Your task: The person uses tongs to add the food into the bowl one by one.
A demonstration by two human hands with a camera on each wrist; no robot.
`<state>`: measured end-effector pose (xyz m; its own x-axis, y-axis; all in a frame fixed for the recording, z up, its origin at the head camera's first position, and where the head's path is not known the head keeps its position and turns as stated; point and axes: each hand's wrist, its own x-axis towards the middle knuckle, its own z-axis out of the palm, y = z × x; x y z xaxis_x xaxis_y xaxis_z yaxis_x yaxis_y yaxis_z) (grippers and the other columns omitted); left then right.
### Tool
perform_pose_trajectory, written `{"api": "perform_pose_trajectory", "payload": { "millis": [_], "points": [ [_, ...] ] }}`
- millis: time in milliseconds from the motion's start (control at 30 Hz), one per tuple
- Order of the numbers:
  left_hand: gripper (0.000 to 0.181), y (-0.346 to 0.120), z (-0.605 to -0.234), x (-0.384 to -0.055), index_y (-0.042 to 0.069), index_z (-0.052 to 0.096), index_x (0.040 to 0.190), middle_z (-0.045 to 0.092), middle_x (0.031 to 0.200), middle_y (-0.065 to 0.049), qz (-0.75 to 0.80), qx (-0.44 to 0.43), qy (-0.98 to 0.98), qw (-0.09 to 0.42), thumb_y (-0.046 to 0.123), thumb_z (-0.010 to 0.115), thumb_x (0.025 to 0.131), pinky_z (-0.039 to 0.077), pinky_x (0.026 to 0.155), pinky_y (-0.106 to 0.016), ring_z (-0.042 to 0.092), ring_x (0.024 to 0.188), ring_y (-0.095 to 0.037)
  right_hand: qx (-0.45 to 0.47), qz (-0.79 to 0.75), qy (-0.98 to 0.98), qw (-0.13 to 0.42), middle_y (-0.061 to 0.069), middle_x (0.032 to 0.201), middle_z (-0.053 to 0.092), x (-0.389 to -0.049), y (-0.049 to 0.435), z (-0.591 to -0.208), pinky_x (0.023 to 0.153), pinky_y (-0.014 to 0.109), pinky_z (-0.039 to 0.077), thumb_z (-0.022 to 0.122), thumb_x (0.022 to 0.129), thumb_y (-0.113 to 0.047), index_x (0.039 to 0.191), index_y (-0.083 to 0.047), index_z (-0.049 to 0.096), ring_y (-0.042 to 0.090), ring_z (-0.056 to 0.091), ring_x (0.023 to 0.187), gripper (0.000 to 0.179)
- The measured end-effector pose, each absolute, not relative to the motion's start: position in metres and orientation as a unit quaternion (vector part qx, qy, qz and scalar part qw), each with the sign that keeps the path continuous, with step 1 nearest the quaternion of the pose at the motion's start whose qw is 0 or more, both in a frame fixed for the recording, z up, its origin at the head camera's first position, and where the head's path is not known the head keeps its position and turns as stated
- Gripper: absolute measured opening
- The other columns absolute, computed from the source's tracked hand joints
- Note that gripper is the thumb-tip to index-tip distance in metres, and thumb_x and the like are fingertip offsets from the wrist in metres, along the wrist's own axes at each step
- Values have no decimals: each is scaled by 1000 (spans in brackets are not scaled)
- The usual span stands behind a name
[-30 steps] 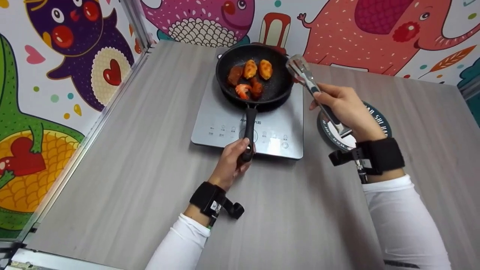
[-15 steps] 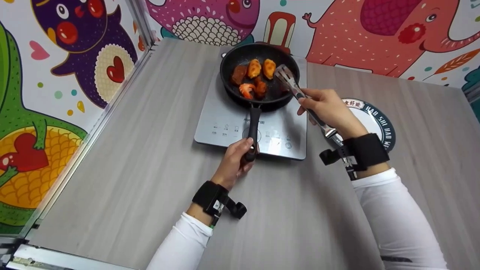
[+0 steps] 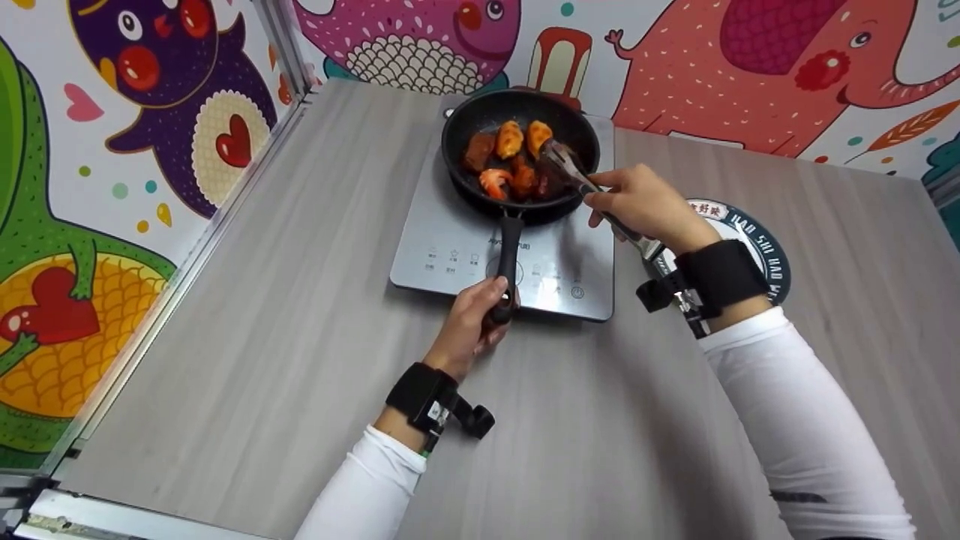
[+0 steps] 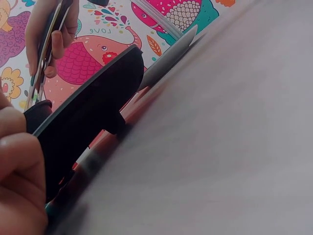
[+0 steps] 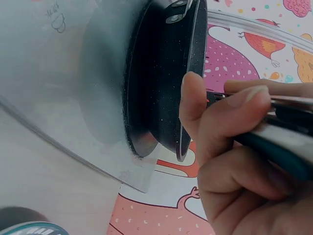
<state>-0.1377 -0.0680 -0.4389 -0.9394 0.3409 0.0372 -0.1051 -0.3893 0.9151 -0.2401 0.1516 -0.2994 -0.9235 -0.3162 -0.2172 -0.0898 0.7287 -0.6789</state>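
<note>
A black frying pan (image 3: 484, 114) sits on a silver induction cooker (image 3: 427, 240). My left hand (image 3: 469, 322) grips its black handle (image 3: 509, 251). Inside lie two orange-yellow oval pieces (image 3: 510, 139), a brown slab (image 3: 478, 151), a shrimp (image 3: 494, 183), a reddish-brown piece (image 3: 523, 178) and a dark red piece (image 3: 543, 186), partly hidden. My right hand (image 3: 641, 202) holds metal tongs (image 3: 568, 168), their tips down in the pan at the right-hand oval piece. Whether the tips grasp it is unclear. In the right wrist view, curled fingers (image 5: 234, 122) wrap the tongs.
A round plate (image 3: 776, 262) with a dark green lettered rim stands right of the cooker, partly under my right wrist. Cartoon-printed walls (image 3: 675, 82) close off the back and left. A metal rail (image 3: 180, 262) runs along the table's left side.
My right hand has moved left with the tongs, from beside the pan's right rim to inside it. A dark red piece now shows under the tongs. My left hand keeps its grip on the handle.
</note>
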Motion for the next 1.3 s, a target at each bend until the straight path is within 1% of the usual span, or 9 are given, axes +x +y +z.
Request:
{"api": "perform_pose_trajectory", "payload": {
  "millis": [200,367,567,800,900,1033,1167,1300],
  "points": [
    [42,-67,-438,-137,4,54,86,38,51,1,826,114,536,136,46,50,87,18,31,-24,29,39,-10,-112,-315,925,178,12,82,66,-244,147,-295,41,25,42,50,90,-20,130,-9,47,13,48,43,41],
    [41,-66,-437,-137,4,54,86,38,52,1,825,121,535,137,45,49,88,18,31,-24,29,40,-10,-106,-306,926,192,12,83,66,-247,145,-291,43,25,43,50,90,-21,130,-8,45,12,49,44,43],
    [39,-65,-435,-137,5,54,85,39,52,2,823,121,538,137,43,48,88,18,31,-23,29,40,-9,-107,-303,927,195,13,83,66,-248,144,-289,44,25,44,51,90,-22,131,-7,44,12,50,44,44],
    [43,-66,-436,-138,4,53,86,38,51,2,826,120,534,132,46,49,87,18,31,-24,28,38,-10,-100,-302,927,197,12,85,66,-247,142,-287,43,24,43,53,89,-25,132,-9,44,16,51,48,47],
    [44,-66,-437,-138,4,53,85,38,51,1,827,119,534,131,47,50,86,17,31,-24,28,38,-10,-100,-303,929,190,11,84,66,-245,143,-287,41,24,42,54,88,-26,132,-10,44,14,50,45,48],
    [43,-67,-439,-138,4,53,85,39,51,1,826,116,535,133,48,51,86,18,30,-24,29,38,-10,-101,-288,937,172,7,80,67,-241,144,-288,40,23,40,55,85,-27,130,-12,46,12,49,44,48],
    [43,-67,-440,-138,5,54,85,39,52,2,826,114,535,134,48,51,86,18,30,-24,29,39,-10,-96,-269,947,146,3,74,67,-236,142,-291,44,24,40,56,82,-29,128,-13,50,14,51,52,49],
    [44,-68,-440,-138,4,53,85,38,52,1,828,114,532,134,49,51,85,17,31,-24,29,39,-10,-84,-262,953,128,4,77,67,-231,141,-294,51,26,39,57,81,-34,131,-13,45,17,51,62,56]
  ]
}}
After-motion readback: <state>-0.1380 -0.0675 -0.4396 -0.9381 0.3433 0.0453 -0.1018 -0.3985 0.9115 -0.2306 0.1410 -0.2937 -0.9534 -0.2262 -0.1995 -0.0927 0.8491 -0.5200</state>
